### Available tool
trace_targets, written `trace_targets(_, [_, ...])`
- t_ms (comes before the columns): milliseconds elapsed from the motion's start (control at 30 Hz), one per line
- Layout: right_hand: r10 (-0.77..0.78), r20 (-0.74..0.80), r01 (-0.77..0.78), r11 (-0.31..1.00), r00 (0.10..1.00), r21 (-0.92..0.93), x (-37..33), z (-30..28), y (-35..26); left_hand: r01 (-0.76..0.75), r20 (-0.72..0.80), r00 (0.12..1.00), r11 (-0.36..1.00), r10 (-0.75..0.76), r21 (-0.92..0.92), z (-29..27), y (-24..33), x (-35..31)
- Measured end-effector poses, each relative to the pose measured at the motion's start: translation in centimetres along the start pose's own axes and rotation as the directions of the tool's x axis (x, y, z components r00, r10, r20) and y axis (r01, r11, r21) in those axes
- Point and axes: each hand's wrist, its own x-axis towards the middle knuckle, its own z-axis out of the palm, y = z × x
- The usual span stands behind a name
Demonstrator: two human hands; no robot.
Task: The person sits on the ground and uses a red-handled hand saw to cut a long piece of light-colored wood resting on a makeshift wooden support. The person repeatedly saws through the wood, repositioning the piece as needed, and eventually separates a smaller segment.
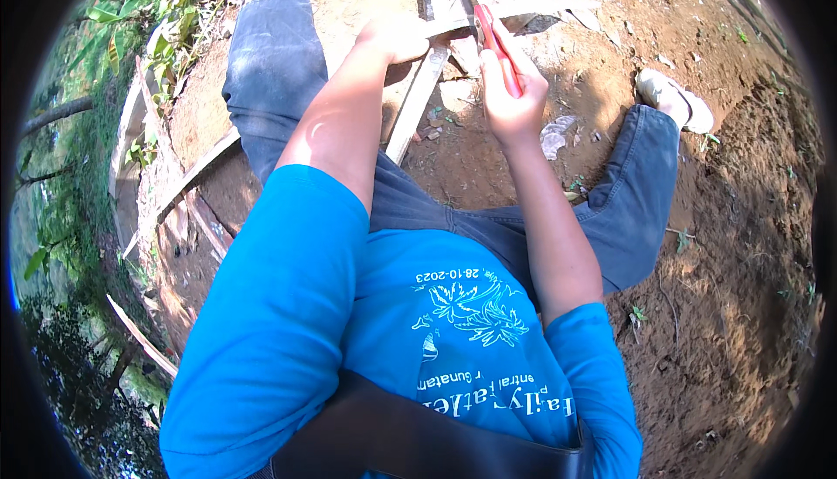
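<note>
At the top middle, my right hand (516, 104) is wrapped round the red handle of a hand saw (483, 19). Its narrow blade points away from me and up to the left, crossing a pale wooden strip (540, 6). My left hand (392, 41) is closed on the left part of that strip; its fingertips are partly hidden in bright glare. Beneath the strip, a longer pale wooden slat (418, 104) slants toward me, between my legs. Whether the blade has cut into the strip cannot be made out.
My legs in dark trousers (275, 69) are spread on either side of the work. Brown soil (715, 244) with leaf litter lies around. On the left are a curved wooden strip (205, 165), dry husks and green plants (109, 21). A crumpled clear scrap (556, 136) lies near my right forearm.
</note>
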Motion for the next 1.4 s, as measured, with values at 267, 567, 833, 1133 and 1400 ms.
trace_targets(267, [-0.095, 0.028, 0.094, 0.995, 0.995, 0.028, 0.3, -0.3, 0.4, -0.059, -0.041, 0.997, 0.998, 0.058, -0.025, 1.0, -0.4, 0.8])
trace_targets(567, [-0.029, 0.075, 0.031, 0.999, 0.997, -0.021, 0.6, -0.5, 0.2, -0.078, -0.058, 0.995, 0.997, 0.079, 0.026, 0.4, -1.2, -0.2])
trace_targets(833, [0.022, 0.066, -0.033, 0.985, 0.998, 0.168, 1.1, -0.7, 0.6, -0.44, -0.225, 0.801, 0.291, 0.555, -0.849, -10.4, 8.0, -15.6])
trace_targets(1133, [0.051, 0.12, -0.069, 0.987, 0.991, 0.148, 0.0, -0.9, 0.1, 0.771, -0.87, 0.112, -0.595, 0.48, -0.229, -12.4, 26.7, -24.8])
trace_targets(1400, [0.049, 0.13, -0.057, 0.997, 0.99, 0.054, 0.0, -1.1, -0.2, 0.541, -0.823, -0.061, -0.674, 0.565, -0.503, -13.3, 23.8, -22.0])
